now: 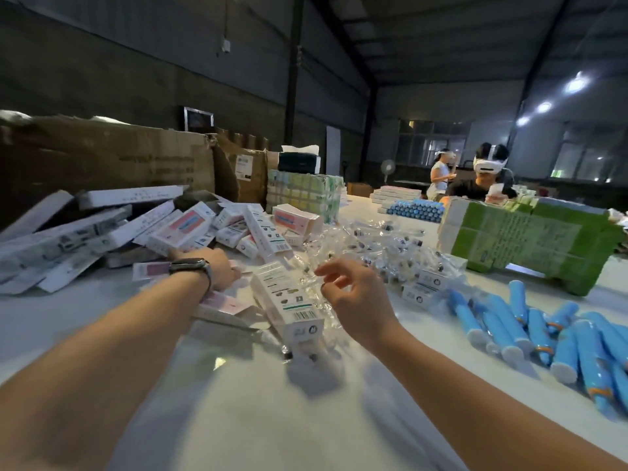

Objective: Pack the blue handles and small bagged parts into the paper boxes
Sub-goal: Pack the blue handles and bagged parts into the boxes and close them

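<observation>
My left hand (222,268), a dark watch on its wrist, reaches to the flat pink-and-white paper boxes (222,302) lying on the white table; its fingertips are hidden, so I cannot tell its grip. My right hand (353,294) hovers with loosely curled fingers over clear small bagged parts (316,294), holding nothing that I can make out. Between the hands lies an assembled white paper box (289,305). A bigger heap of bagged parts (397,253) spreads behind. Blue handles (530,329) lie piled at the right.
A pile of white paper boxes (136,229) covers the left, with brown cartons (112,158) behind. A green bundle (523,244) stands at the right. Two people sit or stand at the far end (482,180), near stacked blue handles (416,210).
</observation>
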Available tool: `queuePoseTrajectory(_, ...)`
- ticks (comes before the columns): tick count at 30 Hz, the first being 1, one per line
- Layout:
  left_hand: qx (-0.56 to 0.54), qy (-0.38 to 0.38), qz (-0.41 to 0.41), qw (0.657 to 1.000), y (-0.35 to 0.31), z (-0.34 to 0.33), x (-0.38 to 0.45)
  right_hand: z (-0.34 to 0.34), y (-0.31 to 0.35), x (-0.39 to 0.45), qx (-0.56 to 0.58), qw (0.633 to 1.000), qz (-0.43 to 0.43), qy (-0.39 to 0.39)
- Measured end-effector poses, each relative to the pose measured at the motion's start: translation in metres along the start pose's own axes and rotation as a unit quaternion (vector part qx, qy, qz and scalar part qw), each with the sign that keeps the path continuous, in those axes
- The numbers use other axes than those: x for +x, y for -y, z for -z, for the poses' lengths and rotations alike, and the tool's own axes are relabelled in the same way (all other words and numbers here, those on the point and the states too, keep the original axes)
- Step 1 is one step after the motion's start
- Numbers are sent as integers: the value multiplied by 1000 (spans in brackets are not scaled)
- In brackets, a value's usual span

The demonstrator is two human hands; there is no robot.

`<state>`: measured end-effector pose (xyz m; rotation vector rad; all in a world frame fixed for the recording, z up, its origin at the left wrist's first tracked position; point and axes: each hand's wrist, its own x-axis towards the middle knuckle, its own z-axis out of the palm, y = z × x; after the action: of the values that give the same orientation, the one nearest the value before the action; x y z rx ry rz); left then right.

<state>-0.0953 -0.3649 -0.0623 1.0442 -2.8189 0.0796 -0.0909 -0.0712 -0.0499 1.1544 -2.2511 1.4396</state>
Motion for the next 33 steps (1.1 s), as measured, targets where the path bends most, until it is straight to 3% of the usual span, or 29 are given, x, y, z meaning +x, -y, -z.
queuePoseTrajectory(3, -53, -81, -73, 993, -19, 13, -23, 6, -2, -8, -9, 1000, -12, 1)
queuePoseTrajectory(6, -179, -159, -135, 962, -49, 46, -56, 22, 3, -10, 18, 999, -30, -25)
queuePoseTrajectory(11, -230, -163, -183, 942, -90, 97, -118, 55, 15, -22, 107, 988, -78, -77)
queuePoseTrajectory(15, -178, -165, -143, 959, -86, 122, -148, 87, 13, -49, 99, 986, -95, -91)
queuePoseTrajectory(17, -211, -176, -138, 952, -90, 132, -167, 101, 11, -63, 90, 987, -110, -76)
queuePoseTrajectory(19, -353, -166, -172, 905, -111, 137, -195, 117, 9, -72, 94, 984, -115, -96)
queuePoseTrajectory(22, -572, -86, -272, 769, -157, 133, -244, 145, 4, -82, 112, 975, -124, -150)
queuePoseTrajectory(25, -685, -16, -316, 656, -197, 119, -290, 175, -16, -92, 66, 964, -139, -217)
queuePoseTrajectory(28, -730, -21, -305, 611, -220, 93, -321, 199, -48, -101, -102, 954, -197, -202)
queuePoseTrajectory(31, -764, -10, -310, 566, -229, 79, -333, 208, -77, -110, -316, 912, -250, -75)
queuePoseTrajectory(33, -765, 17, -303, 568, -231, 77, -335, 209, -85, -111, -421, 870, -258, -8)
